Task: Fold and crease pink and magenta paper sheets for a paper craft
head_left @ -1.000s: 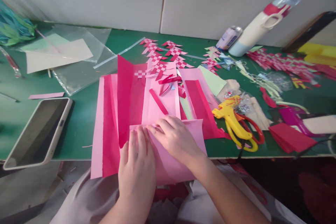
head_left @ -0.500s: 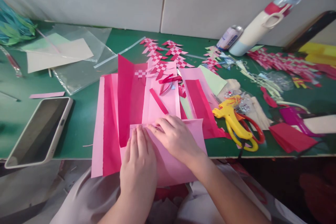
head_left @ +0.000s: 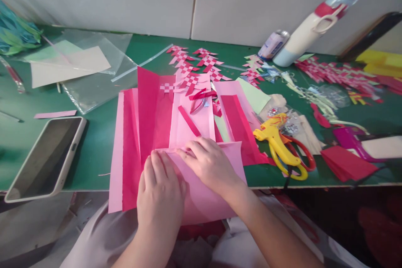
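A sheet of pale pink paper [head_left: 207, 192] lies in front of me, its near part hanging past the table edge. Along its far edge runs a narrow fold. My left hand [head_left: 160, 188] lies flat on the sheet's left part, fingers side by side, fingertips at the fold. My right hand [head_left: 209, 163] pinches the folded edge near the middle, its thumb and index finger close together. Underneath and beyond lie folded dark pink sheets [head_left: 153, 113] and more pale pink paper [head_left: 114, 167]. A dark pink paper strip [head_left: 189, 120] rests just beyond my right hand.
A phone [head_left: 47, 157] lies left, beside a pink strip [head_left: 55, 114] and clear plastic sleeves [head_left: 97, 88]. At right are yellow-handled scissors [head_left: 282, 146], folded red paper [head_left: 347, 163] and a purple tool [head_left: 348, 142]. Woven paper fish-like shapes [head_left: 185, 67], a can [head_left: 273, 45] and a bottle [head_left: 306, 35] stand behind.
My left hand has shifted slightly left along the folded edge, its fingers a little more bent. My right hand stays almost in place on the fold.
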`<state>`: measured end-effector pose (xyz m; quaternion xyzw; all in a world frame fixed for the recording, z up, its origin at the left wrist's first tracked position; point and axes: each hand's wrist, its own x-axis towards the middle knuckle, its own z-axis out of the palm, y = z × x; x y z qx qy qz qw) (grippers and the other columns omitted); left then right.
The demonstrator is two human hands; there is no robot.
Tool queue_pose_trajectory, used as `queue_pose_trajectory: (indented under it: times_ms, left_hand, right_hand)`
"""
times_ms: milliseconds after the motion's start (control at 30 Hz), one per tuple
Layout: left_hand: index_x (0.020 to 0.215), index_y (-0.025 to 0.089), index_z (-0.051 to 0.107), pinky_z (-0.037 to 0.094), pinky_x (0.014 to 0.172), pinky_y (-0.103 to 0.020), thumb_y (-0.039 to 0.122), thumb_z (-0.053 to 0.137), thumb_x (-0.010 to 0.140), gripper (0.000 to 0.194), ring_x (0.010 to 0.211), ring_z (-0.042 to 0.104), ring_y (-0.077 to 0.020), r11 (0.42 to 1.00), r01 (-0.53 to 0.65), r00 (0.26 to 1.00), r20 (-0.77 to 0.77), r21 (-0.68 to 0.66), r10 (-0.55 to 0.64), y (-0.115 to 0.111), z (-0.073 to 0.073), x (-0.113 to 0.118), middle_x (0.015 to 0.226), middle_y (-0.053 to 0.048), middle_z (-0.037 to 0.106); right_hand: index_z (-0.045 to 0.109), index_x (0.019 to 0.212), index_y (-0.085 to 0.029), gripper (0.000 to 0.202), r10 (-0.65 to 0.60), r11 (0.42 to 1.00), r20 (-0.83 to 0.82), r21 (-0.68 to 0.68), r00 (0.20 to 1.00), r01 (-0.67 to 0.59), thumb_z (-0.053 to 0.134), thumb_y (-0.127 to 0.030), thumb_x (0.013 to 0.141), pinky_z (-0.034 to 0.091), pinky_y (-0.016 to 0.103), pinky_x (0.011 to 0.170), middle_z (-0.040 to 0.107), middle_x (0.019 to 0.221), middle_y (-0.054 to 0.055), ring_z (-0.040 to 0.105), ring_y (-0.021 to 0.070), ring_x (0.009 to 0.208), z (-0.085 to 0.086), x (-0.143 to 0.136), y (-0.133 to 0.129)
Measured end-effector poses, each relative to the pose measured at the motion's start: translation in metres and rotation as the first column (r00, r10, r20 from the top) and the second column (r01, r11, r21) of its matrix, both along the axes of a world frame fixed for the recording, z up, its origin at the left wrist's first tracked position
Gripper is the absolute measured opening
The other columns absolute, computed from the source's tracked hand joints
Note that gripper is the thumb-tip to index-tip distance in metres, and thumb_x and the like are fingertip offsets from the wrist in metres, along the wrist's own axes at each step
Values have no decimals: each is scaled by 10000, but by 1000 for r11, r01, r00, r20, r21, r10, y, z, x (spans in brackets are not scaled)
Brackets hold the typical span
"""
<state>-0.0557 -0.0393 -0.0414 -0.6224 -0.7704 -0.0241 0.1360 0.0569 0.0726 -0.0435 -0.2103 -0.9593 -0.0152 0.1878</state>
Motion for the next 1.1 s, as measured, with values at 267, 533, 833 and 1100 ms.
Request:
queue_pose_trajectory:
  times_ms: [267, 533, 833, 1100]
  left_hand:
    - [1306, -90, 457, 506, 841, -473, 223, 442, 837, 564, 1111, 569, -392, 1000, -3, 1000, -4, -6, 3, -1, 5, 0, 1258, -326, 545]
    - [1236, -3, 557, 438, 988, -513, 132, 452, 843, 429, 1250, 491, -369, 993, 59, 998, -2, 104, -59, 0, 3, 5, 1293, -266, 558]
    - [1229, -74, 540, 513, 933, -450, 101, 444, 859, 420, 1085, 615, -342, 982, 169, 985, -40, 81, -166, 6, 1, -1, 1183, -275, 613]
    - [1294, -40, 479, 506, 950, -424, 146, 470, 851, 481, 1048, 630, -314, 980, 192, 981, -49, 47, -190, 5, 1, -4, 1214, -243, 604]
  right_hand:
    - [652, 1059, -181, 223, -5, 1000, 10, -7, 1000, 5, 469, -136, 941, 423, 340, 845, 625, 937, 52, 511, 190, 904, 1, 0, 0]
    - [652, 1032, -182, 198, -8, 1000, 14, 7, 1000, 8, 473, -165, 948, 427, 339, 820, 621, 919, 47, 513, 187, 871, 1, 0, 1]
    - [668, 1035, -141, 209, 33, 998, -27, 61, 999, -32, 488, -120, 930, 459, 343, 888, 675, 971, 60, 558, 189, 928, 3, 4, 2]
    - [696, 900, -130, 175, 15, 988, -102, 156, 995, 2, 526, -87, 897, 495, 315, 752, 696, 837, 64, 591, 174, 834, 10, 34, 16]
